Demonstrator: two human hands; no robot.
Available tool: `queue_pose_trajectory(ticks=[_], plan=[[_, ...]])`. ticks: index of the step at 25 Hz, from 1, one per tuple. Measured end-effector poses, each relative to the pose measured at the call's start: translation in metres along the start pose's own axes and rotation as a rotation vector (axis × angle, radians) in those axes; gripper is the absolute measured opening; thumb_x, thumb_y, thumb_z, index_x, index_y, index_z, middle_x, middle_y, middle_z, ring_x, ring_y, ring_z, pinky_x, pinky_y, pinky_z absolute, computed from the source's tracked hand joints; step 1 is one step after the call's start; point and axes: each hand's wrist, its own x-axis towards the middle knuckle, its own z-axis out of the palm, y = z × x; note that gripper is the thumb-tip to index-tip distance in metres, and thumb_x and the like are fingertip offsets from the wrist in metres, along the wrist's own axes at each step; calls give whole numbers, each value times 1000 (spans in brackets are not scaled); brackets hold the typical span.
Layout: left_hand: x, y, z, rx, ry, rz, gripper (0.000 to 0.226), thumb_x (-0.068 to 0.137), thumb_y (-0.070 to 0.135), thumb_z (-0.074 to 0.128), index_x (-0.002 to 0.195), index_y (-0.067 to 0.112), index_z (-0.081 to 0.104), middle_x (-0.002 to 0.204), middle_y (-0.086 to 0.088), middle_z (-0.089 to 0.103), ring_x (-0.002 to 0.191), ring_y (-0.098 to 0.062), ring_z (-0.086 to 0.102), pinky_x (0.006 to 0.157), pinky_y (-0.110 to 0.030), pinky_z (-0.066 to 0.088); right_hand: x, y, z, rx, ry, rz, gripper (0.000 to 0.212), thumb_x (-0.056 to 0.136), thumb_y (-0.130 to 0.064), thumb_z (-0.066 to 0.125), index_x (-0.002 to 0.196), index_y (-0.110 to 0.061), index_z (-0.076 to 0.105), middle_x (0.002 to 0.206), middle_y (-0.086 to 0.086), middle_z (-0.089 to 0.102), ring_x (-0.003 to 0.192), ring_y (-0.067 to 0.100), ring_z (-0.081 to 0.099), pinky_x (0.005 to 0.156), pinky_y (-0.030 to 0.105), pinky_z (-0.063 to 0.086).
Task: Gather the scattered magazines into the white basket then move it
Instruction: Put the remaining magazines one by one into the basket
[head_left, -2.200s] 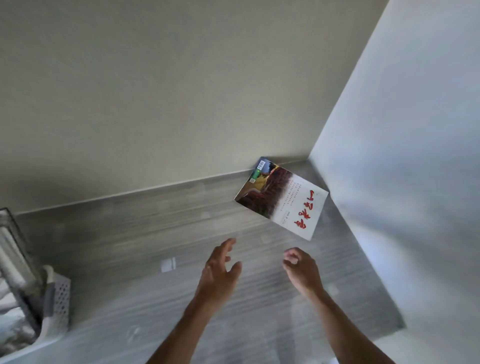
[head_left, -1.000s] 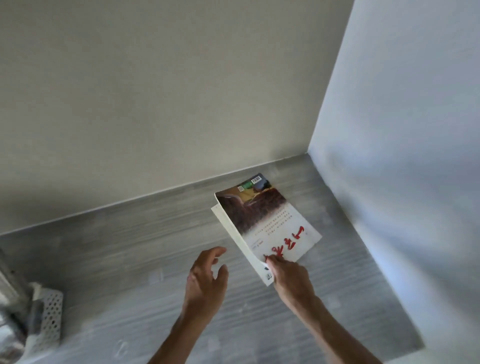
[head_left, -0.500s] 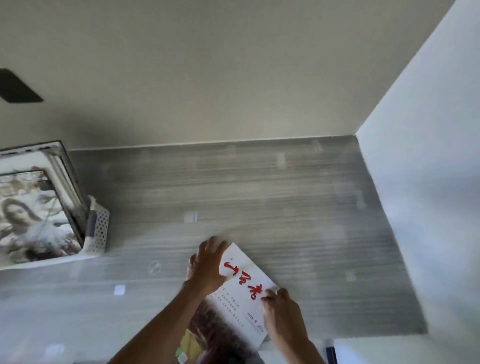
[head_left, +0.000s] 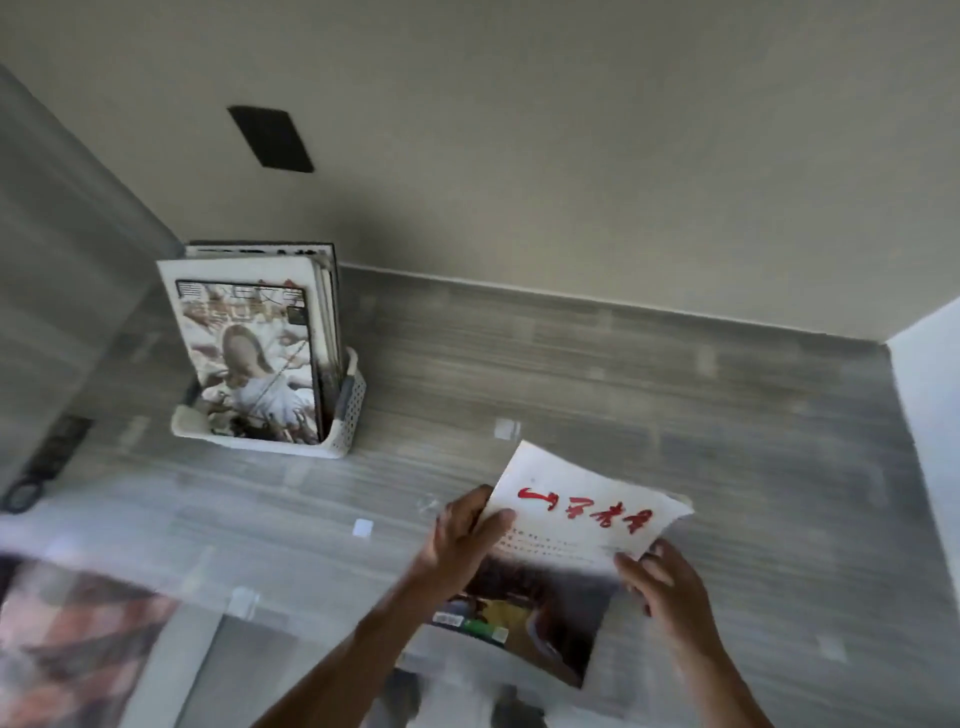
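Large red brush-style characters are printed on the white part of the magazine (head_left: 582, 519), seen upside down and not legible. A barcode label (head_left: 448, 618) is carried near its lower edge; its digits are too blurred to be read.

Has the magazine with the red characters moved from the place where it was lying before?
Yes. The magazine left the far right corner where the walls meet; both hands, left hand and right hand, now hold it nearer the person, toward the white basket.

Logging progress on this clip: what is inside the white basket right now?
The white basket holds several magazines standing upright, the front one showing a pale figure on its cover. Those behind show only edges, so their count and covers are hidden, as is the basket's floor.
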Motion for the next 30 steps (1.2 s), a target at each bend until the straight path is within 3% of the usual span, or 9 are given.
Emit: queue_pose_trajectory(ticks=[3,6,10,14,19,21,24,27,30], plan=[[-9,27,-68,-198,193,-7,23,86,26,65,96,5,67,86,-24,69,77,-24,60,65,-47,50,-6,-62,57,104,-266,-56,12,85,-1,67,96,3,66,52,2,65,39,13,55,36,19,39],[-9,46,-139,-371,403,-9,14,92,9,59,100,-1,64,97,-24,69,87,-34,63,79,-60,52,-28,-120,122,119,-327,-216,12,91,-7,63,96,-16,69,65,-2,73,47,13,64,41,22,49],[10,56,-271,-280,635,68,17,93,17,56,106,15,67,104,-13,73,99,-36,67,83,-55,55,-52,-201,231,128,-418,-450,22,93,-14,61,89,-32,72,77,-6,76,53,11,65,46,21,50],[40,60,-377,-193,655,178,28,92,17,54,92,40,70,87,18,76,79,0,71,61,-24,56,-63,-255,334,237,-355,-459,18,92,-16,63,91,-32,71,82,-3,76,56,11,65,47,21,52],[61,-4,-429,106,721,57,16,89,22,59,102,29,54,97,6,63,87,-20,63,67,-36,53,-50,-248,413,124,-40,-343,22,91,-14,64,110,-22,60,109,9,69,73,23,66,58,34,53],[50,-49,-419,346,621,42,13,88,22,58,100,20,54,96,1,59,86,-21,60,68,-32,48,-51,-219,417,-125,195,-429,33,86,-15,68,116,-18,55,113,8,66,80,27,67,69,35,51],[24,-94,-392,681,229,145,15,86,22,58,96,21,69,106,3,72,99,-19,67,95,-33,44,-74,-158,416,-654,-51,-760,20,83,-27,71,102,-23,66,91,-3,75,75,17,70,77,26,43],[21,-106,-383,737,235,173,17,91,23,55,91,19,71,112,4,72,105,-17,65,109,-39,33,-79,-125,409,-988,-117,-942,25,79,-38,68,102,-27,71,91,-8,75,78,17,70,93,35,36],[2,-104,-380,790,147,128,18,91,28,54,95,24,71,109,7,73,102,-12,65,114,-40,30,-94,-112,399,-1042,-109,-880,26,78,-40,68,103,-32,67,91,-13,71,77,14,68,79,37,47]])
